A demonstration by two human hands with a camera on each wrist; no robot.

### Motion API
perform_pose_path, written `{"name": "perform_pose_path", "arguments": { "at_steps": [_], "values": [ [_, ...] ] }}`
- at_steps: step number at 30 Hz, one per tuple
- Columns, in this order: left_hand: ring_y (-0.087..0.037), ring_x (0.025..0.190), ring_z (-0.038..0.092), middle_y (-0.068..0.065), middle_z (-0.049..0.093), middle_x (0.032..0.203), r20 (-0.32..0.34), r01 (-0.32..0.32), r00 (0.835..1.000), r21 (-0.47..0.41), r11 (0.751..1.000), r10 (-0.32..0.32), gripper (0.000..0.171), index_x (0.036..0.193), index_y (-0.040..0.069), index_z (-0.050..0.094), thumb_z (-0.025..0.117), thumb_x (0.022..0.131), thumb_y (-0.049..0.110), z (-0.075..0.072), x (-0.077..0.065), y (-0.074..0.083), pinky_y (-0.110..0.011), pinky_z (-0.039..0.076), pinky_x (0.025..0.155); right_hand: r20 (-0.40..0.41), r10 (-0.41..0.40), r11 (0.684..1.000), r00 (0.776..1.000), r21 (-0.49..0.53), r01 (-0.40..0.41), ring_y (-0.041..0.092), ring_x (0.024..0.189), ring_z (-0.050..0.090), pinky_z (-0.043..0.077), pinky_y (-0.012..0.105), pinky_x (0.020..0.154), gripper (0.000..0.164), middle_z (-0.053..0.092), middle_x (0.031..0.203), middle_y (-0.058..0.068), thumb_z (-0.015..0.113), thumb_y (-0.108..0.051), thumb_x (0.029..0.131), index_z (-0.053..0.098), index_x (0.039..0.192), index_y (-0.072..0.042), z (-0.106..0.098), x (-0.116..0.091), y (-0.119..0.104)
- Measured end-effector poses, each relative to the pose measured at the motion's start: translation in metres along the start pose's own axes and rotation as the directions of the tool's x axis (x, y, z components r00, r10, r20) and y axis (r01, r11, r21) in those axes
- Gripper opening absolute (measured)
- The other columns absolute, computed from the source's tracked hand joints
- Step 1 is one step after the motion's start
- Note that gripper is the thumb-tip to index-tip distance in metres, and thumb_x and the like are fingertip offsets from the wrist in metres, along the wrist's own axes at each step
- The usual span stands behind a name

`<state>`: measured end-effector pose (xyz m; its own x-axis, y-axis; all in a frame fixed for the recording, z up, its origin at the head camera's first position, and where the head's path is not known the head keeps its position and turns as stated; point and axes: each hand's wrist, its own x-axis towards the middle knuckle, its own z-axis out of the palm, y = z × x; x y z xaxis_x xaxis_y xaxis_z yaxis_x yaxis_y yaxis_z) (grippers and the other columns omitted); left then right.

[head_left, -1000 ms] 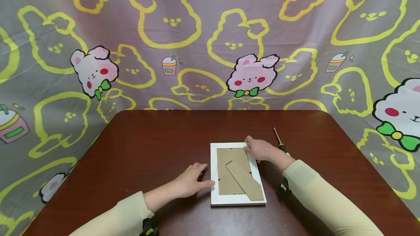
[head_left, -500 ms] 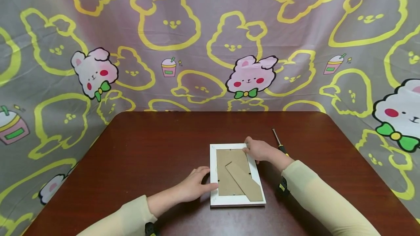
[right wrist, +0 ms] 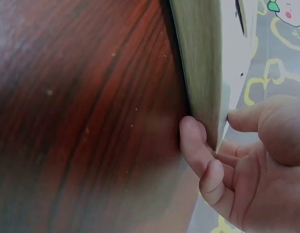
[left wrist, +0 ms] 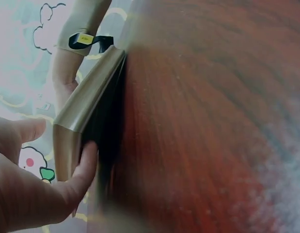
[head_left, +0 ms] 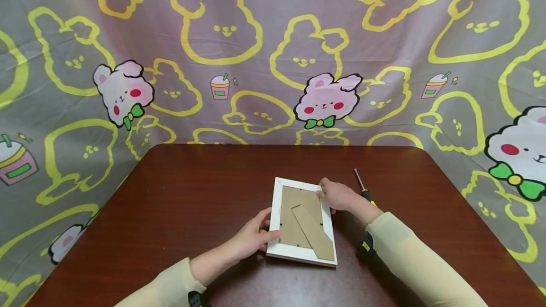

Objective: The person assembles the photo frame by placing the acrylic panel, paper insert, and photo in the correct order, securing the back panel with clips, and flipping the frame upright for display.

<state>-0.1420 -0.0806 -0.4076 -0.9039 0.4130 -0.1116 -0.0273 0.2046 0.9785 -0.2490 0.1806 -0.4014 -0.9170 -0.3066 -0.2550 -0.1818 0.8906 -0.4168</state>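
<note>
A white picture frame (head_left: 294, 252) with a brown backing board (head_left: 292, 198) and a slanted stand leg (head_left: 313, 236) is held back side up. My left hand (head_left: 251, 236) grips its left edge, thumb on the back and fingers beneath; in the left wrist view the fingers (left wrist: 84, 170) reach under the raised edge. At the far right corner my right hand (head_left: 339, 195) holds the frame between thumb and fingers, as the right wrist view also shows with its fingers (right wrist: 193, 138) curled at the side. The frame's left side is tilted up off the table.
A screwdriver (head_left: 364, 191) with a black and yellow handle lies on the dark red-brown table (head_left: 204, 184), just beyond the right forearm. A patterned curtain (head_left: 256, 60) encloses the table at the back and sides.
My left hand has reached the frame's left edge, slid its fingers under and lifted that side. The frame has turned slightly and tilted. My right hand has kept its hold on the far corner.
</note>
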Motion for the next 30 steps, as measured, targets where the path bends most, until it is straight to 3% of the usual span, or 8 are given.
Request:
{"name": "perform_pose_path", "arguments": {
  "at_steps": [7, 10, 15, 21, 26, 30],
  "values": [
    [-0.012, 0.06, 0.054, -0.011, 0.058, 0.101, 0.044, -0.055, 0.997, -0.016, 0.998, 0.056, 0.076, 0.149, -0.005, 0.024, 0.068, 0.087, -0.001, -0.008, 0.003, 0.009, -0.025, 0.048, 0.052, -0.059, 0.034, 0.999, 0.998, 0.022, -0.033, 0.015, 0.051, 0.059, 0.049, 0.037, 0.066, 0.038, 0.062, 0.082, 0.006, 0.053, -0.023, 0.102, 0.046, 0.13, 0.002, 0.001, 0.0, 0.003],
    [-0.012, 0.059, 0.055, -0.011, 0.056, 0.1, 0.034, -0.063, 0.997, -0.029, 0.998, 0.064, 0.076, 0.149, -0.004, 0.026, 0.069, 0.086, -0.002, -0.009, 0.006, 0.013, -0.026, 0.05, 0.051, -0.087, 0.048, 0.998, 0.995, 0.035, -0.045, 0.015, 0.051, 0.059, 0.048, 0.036, 0.062, 0.039, 0.063, 0.087, 0.007, 0.054, -0.025, 0.101, 0.049, 0.13, 0.0, 0.002, 0.0, 0.003],
    [-0.014, 0.068, 0.061, -0.013, 0.057, 0.103, -0.002, -0.078, 0.997, -0.078, 0.994, 0.078, 0.073, 0.147, -0.002, 0.03, 0.068, 0.085, -0.003, -0.013, 0.008, 0.02, -0.032, 0.054, 0.051, -0.107, 0.044, 0.998, 0.993, 0.05, -0.039, 0.015, 0.051, 0.058, 0.045, 0.032, 0.055, 0.04, 0.06, 0.078, 0.004, 0.058, -0.028, 0.099, 0.051, 0.128, -0.001, -0.001, 0.0, -0.001],
    [-0.016, 0.073, 0.064, -0.016, 0.06, 0.106, -0.047, -0.125, 0.991, -0.08, 0.989, 0.122, 0.065, 0.142, -0.003, 0.039, 0.069, 0.085, -0.002, -0.023, 0.009, 0.027, -0.032, 0.054, 0.05, -0.165, -0.049, 0.999, 0.985, -0.007, 0.048, 0.013, 0.057, 0.059, 0.045, 0.032, 0.054, 0.04, 0.062, 0.077, 0.001, 0.061, -0.028, 0.097, 0.052, 0.128, -0.003, -0.013, -0.002, -0.004],
    [-0.015, 0.07, 0.062, -0.016, 0.06, 0.105, -0.055, -0.16, 0.986, -0.021, 0.987, 0.158, 0.058, 0.137, -0.003, 0.046, 0.071, 0.085, -0.001, -0.03, 0.009, 0.038, -0.031, 0.052, 0.047, -0.235, -0.157, 0.987, 0.959, -0.047, 0.15, 0.018, 0.075, 0.062, 0.05, 0.036, 0.063, 0.046, 0.066, 0.097, 0.008, 0.067, -0.026, 0.093, 0.051, 0.13, -0.004, -0.033, -0.008, -0.012],
    [-0.015, 0.066, 0.06, -0.016, 0.06, 0.104, -0.047, -0.196, 0.979, 0.064, 0.979, 0.199, 0.053, 0.133, -0.002, 0.052, 0.073, 0.085, 0.001, -0.034, 0.01, 0.048, -0.039, 0.051, 0.045, -0.265, -0.248, 0.968, 0.932, -0.103, 0.228, 0.025, 0.094, 0.062, 0.053, 0.043, 0.074, 0.058, 0.059, 0.117, 0.015, 0.072, -0.024, 0.089, 0.045, 0.136, -0.004, -0.049, -0.014, -0.02]
  ]
}}
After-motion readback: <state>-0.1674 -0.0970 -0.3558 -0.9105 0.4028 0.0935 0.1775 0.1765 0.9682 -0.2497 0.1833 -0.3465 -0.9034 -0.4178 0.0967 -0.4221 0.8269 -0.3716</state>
